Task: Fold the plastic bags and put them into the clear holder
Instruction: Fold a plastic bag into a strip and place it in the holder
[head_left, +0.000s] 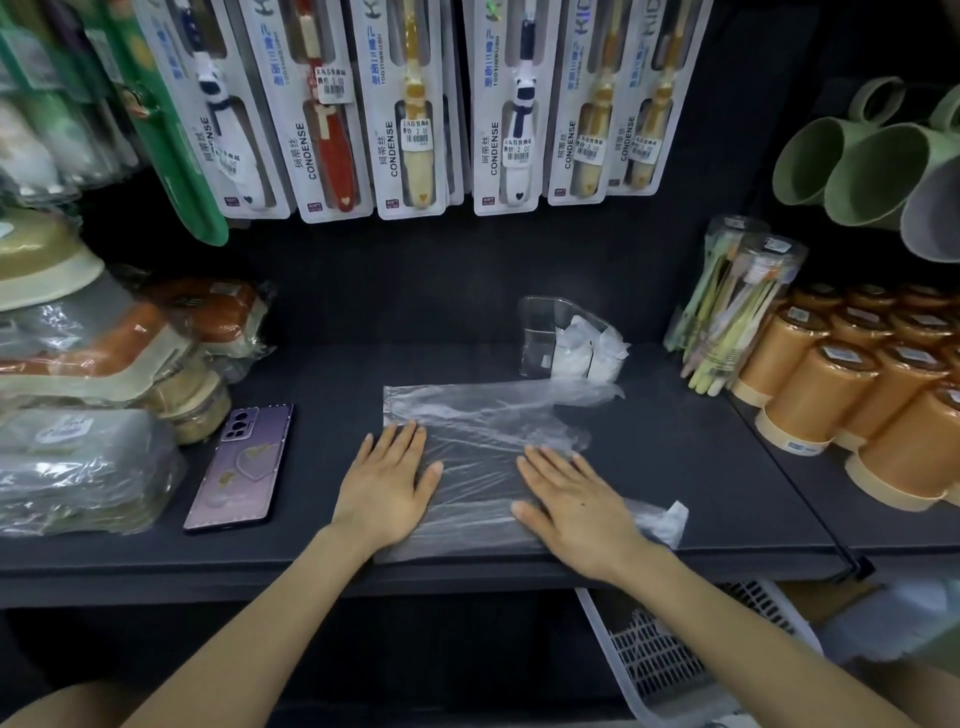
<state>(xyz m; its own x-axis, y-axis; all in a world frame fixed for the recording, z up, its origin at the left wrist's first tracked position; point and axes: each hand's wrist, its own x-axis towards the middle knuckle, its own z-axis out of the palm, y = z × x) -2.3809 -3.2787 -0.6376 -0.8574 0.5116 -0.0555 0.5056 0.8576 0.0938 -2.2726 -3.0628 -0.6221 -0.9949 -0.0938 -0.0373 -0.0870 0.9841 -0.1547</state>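
both hands lie flat with straight fingers on a clear plastic bag (483, 457) spread near the front edge of the dark shelf (701, 467): the left hand (387, 483) presses its left side, the right hand (571, 509) its right side, neither gripping anything. the bag's crumpled end trails past the right wrist toward the front edge, and another part stretches toward the back right. just behind the bag, toward the back of the shelf, stands the clear holder (543, 332) with folded white bags (587, 348) tucked inside. a purple phone (241, 467) lies on the shelf well left of the left hand. orange cups (841, 379) crowd the right end, wrapped goods (104, 364) the left end, and carded toothbrushes (410, 109) hang above the back edge.
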